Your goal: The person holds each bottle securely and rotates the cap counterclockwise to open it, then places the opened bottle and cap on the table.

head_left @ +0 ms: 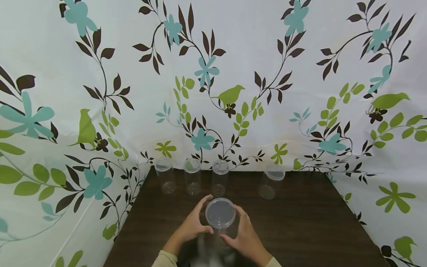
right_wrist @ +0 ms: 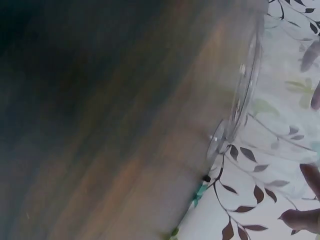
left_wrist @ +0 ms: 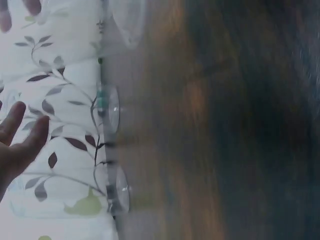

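A clear plastic jar (head_left: pixel 220 214) with a round translucent lid is held up above the front middle of the dark table, its lid facing the head camera. My left hand (head_left: pixel 196 222) holds its left side, fingers at the far edge and thumb near the front. On the opposite side my right hand (head_left: pixel 245 235) grips the jar with fingers and thumb spread round it. In the right wrist view the clear rim of a jar (right_wrist: pixel 246 82) shows near the fingertips. Both wrist views are partly blurred, and they show only parts of the hands.
Along the back of the dark wood table (head_left: pixel 310 222) stand three similar clear jars, the left one (head_left: pixel 165 178), a middle one (head_left: pixel 192 178) and another (head_left: pixel 220 180). A separate jar (head_left: pixel 271 183) stands farther right. Patterned cloth (head_left: pixel 227 55) hangs behind and beside the table.
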A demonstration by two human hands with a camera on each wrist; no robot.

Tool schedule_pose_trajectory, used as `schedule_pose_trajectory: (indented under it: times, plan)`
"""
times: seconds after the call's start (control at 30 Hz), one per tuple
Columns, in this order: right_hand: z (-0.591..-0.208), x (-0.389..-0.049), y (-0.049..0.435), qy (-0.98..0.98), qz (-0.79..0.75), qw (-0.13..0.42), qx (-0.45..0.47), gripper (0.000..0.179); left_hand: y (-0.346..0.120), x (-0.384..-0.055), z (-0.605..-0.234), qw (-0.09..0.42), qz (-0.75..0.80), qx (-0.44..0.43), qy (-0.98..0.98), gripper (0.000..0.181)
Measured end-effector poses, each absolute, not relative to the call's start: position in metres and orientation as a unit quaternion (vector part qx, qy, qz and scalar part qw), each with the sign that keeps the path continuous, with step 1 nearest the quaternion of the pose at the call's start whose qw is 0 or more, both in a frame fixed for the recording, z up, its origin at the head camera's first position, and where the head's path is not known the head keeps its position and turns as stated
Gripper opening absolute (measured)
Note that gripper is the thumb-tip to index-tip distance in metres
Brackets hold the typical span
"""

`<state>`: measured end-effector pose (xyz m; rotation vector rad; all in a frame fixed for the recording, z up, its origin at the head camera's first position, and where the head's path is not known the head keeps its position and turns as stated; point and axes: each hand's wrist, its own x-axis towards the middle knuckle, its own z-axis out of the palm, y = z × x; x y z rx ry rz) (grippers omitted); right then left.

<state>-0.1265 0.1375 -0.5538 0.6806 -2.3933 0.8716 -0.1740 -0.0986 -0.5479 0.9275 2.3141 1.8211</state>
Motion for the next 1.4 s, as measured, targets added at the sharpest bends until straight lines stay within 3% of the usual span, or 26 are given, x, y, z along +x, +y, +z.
schedule_pose_trajectory:
  times: [0.17,0.37,0.6,0.83,1.4]
  plan:
    - [-0.557,-0.118,0.129,-0.88,0.358,0.198,0.241,0.117,-0.095,-0.169,-0.553,0.066,0.634,0.299,0.71,0.11]
    - [-0.555,-0.117,0.129,-0.865,0.419,0.154,0.227,0.116,-0.092,-0.165,-0.55,0.06,0.677,0.261,0.685,0.104]
    - [-0.565,-0.124,0.14,-0.81,0.505,0.111,0.276,0.118,-0.098,-0.162,-0.546,0.097,0.774,0.257,0.571,0.093]
    - [-0.574,-0.13,0.14,-0.76,0.565,0.007,0.321,0.126,-0.096,-0.165,-0.549,0.096,0.797,0.28,0.527,0.097]
    - [-0.573,-0.12,0.125,-0.846,0.487,0.038,0.216,0.12,-0.079,-0.155,-0.555,0.035,0.789,0.252,0.559,0.09]
